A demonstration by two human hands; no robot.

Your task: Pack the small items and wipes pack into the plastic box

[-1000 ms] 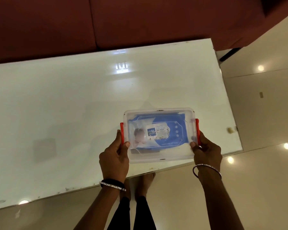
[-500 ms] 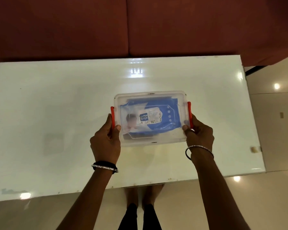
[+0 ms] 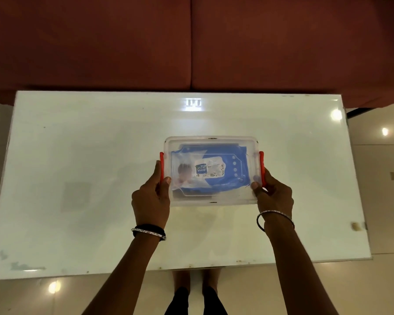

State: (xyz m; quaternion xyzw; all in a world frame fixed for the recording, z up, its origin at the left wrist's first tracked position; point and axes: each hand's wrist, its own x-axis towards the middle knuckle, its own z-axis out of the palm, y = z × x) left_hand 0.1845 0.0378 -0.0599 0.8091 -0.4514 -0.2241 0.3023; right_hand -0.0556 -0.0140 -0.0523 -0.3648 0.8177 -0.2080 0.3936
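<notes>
A clear plastic box point(image 3: 210, 142) with a lid on top and red side clips is at the middle of the white table point(image 3: 77, 155). A blue wipes pack point(image 3: 214, 171) lies inside, seen through the lid. My left hand point(image 3: 151, 198) grips the box's left end by the red clip, thumb on the lid. My right hand point(image 3: 272, 195) grips the right end the same way. Small items under the wipes pack are too blurred to make out.
A dark red sofa point(image 3: 191, 42) runs along the table's far edge. The glossy tiled floor point(image 3: 384, 178) lies to the right and in front. My feet point(image 3: 197, 278) show below the table's near edge.
The box, held in both hands, has moved from the table's near right edge toward the table's middle. The view has shifted so the whole table shows.
</notes>
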